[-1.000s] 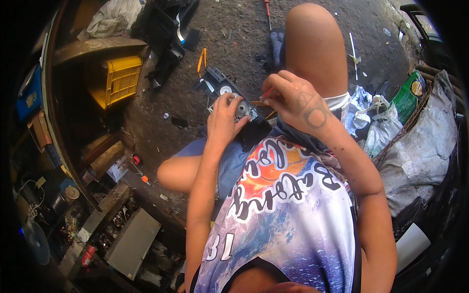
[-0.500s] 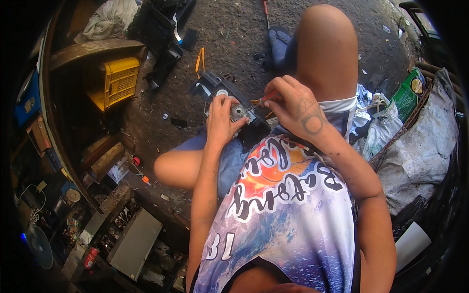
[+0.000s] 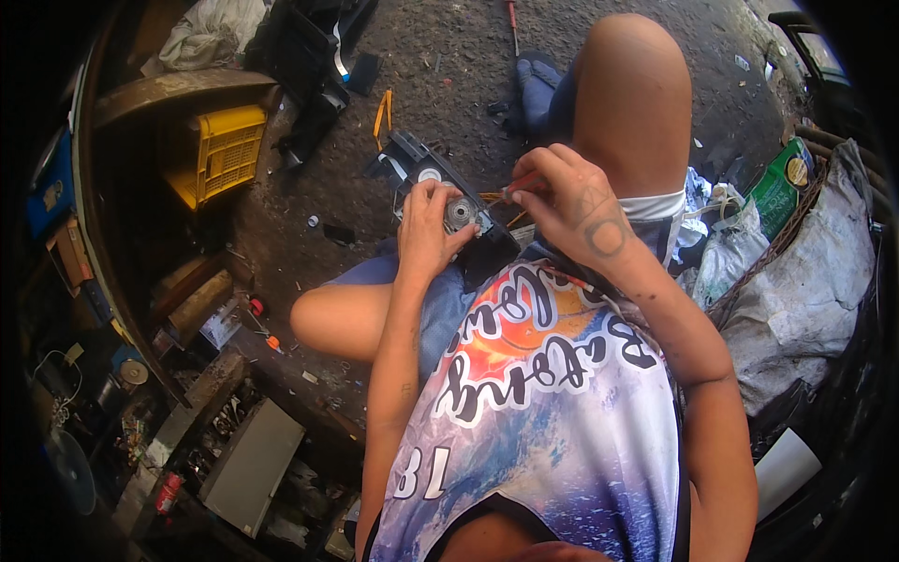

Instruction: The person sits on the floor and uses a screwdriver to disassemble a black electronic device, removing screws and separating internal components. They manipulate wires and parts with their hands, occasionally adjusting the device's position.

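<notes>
A black electronic assembly (image 3: pixel 487 251), with white and metal round gears (image 3: pixel 461 212) and a flat ribbon cable, rests at my lap. My left hand (image 3: pixel 426 234) grips it, fingers bent over the gears and thumb at their side. Just right of it, my right hand (image 3: pixel 571 211) pinches a small red tool (image 3: pixel 526 184); its tip is hard to make out. Orange wires (image 3: pixel 490 197) show between the hand and the assembly.
Black plastic parts (image 3: pixel 309 84), an orange strip (image 3: pixel 383 114) and a red-handled screwdriver (image 3: pixel 513 28) lie on the ground ahead. A yellow crate (image 3: pixel 225 150) stands at left, a grey metal box (image 3: pixel 253 464) lower left, sacks (image 3: pixel 796 281) and crumpled scraps at right.
My right hand has shifted slightly down and rightward, still pinching. My right knee has moved a little right and down. My left hand stays on the assembly.
</notes>
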### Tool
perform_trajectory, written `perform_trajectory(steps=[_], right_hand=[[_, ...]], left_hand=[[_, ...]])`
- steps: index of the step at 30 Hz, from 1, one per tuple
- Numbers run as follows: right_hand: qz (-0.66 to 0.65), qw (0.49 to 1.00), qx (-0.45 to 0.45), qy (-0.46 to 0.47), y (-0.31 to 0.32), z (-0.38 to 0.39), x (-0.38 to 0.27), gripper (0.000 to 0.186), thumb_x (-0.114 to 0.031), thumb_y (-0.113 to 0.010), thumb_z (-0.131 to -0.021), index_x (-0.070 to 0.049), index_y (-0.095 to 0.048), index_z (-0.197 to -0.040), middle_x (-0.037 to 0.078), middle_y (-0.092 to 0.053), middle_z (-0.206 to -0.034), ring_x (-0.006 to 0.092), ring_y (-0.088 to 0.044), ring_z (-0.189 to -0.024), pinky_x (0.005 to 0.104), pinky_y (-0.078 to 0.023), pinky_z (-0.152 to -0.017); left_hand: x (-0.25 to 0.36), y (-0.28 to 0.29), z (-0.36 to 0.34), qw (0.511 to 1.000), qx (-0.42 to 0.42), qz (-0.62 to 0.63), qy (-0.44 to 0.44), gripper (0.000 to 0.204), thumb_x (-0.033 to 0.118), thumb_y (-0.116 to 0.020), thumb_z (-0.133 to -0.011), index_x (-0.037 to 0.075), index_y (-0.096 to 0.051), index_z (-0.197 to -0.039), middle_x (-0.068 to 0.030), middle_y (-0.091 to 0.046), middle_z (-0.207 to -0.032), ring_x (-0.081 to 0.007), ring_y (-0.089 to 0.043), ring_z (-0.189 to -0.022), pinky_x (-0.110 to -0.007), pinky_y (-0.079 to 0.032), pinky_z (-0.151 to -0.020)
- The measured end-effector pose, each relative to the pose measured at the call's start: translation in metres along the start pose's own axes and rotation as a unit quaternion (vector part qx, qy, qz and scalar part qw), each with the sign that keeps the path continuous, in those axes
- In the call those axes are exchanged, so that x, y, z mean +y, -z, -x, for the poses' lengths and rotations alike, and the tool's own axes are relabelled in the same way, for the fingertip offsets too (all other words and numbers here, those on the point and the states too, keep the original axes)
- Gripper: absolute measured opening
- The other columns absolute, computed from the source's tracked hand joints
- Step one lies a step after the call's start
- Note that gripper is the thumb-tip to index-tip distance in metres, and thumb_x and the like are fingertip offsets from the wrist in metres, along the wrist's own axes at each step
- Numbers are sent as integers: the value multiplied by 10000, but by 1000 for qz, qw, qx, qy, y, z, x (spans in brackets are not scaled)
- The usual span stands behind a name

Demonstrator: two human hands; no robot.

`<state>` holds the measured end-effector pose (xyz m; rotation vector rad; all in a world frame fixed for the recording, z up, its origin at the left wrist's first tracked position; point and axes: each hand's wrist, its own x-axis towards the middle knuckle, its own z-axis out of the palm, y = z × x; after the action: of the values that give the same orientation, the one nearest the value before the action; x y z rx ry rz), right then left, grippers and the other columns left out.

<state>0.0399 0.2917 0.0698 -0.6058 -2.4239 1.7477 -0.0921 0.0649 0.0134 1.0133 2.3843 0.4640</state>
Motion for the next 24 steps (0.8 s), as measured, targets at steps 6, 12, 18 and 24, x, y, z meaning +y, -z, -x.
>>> perform_trajectory(steps=[6,12,18,24], right_hand=[[12,1000,-8,-1,1,-3,1,184,-46,-751,-892,-6,-641,-1034,144,-642,-987,294,-734,-882,399,-590,-789],[132,991,-24,28,-11,-13,-11,221,-94,-737,-925,-4,-591,-1066,155,-638,-1011,342,-717,-875,415,-581,-749],[206,972,-92,69,-13,-12,-21,240,-165,-745,-917,-5,-591,-1010,198,-691,-923,371,-742,-833,440,-600,-724],[266,944,-192,18,-10,-17,-42,258,-238,-712,-939,1,-709,-841,212,-713,-716,388,-743,-711,460,-601,-690]], left_hand=[[2,-1,3,1000,11,9,9,577,207,-946,-657,101,-690,-1163,-118,-575,-1254,-361,-576,-1216,-461,-483,-1037],[0,-3,3,1000,18,6,4,580,202,-951,-641,101,-699,-1154,-113,-583,-1244,-356,-582,-1207,-459,-488,-1030],[-7,-1,5,1000,19,20,-3,615,205,-968,-622,98,-701,-1166,-113,-589,-1240,-355,-592,-1192,-449,-491,-1026],[-6,-4,7,999,25,42,4,646,213,-970,-621,116,-698,-1199,-114,-581,-1264,-353,-576,-1232,-453,-489,-1043]])
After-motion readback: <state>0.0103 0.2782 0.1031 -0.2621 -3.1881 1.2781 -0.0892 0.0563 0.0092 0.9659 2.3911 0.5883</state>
